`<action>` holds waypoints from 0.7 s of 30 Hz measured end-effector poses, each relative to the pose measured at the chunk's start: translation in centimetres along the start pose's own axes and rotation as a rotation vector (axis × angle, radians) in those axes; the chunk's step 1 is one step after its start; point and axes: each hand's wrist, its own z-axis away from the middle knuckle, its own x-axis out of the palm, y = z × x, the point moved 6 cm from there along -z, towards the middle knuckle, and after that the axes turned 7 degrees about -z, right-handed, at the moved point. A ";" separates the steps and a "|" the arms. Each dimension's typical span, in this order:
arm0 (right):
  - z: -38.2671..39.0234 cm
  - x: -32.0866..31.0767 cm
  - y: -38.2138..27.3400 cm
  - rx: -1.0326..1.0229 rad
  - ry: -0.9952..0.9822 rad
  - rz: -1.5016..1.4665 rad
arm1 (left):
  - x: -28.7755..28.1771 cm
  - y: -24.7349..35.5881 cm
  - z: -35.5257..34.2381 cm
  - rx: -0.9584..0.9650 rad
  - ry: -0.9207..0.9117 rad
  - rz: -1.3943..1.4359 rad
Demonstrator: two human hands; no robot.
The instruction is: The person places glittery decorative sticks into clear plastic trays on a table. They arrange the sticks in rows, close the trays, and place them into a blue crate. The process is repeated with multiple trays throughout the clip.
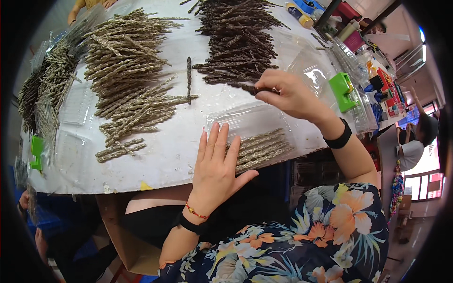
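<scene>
Dark brown twisted sticks [246, 88] sit pinched in the right hand [292, 96] beside the matching pile [238, 42], best gripped lightly, while the left hand [213, 172], open and flat (gentle pressure suits), lies over clear plastic [247, 115] beside golden sticks [264, 148].

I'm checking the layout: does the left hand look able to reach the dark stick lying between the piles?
Probably yes: the dark stick lies a little ahead of the left hand, with nothing piled between them.

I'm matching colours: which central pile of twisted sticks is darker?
The dark brown pile beyond the right hand; the gold pile to its left is lighter.
</scene>
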 end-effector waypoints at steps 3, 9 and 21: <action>0.6 2.0 0.2 -0.054 -0.065 0.033 | 0.0 0.1 0.0 0.006 0.002 -0.005; 1.0 5.4 0.0 -0.226 -0.023 0.196 | -0.6 0.2 -0.1 -0.020 0.008 0.026; 1.4 3.2 1.0 0.187 -0.101 -0.038 | -0.2 0.0 0.0 -0.026 -0.010 0.017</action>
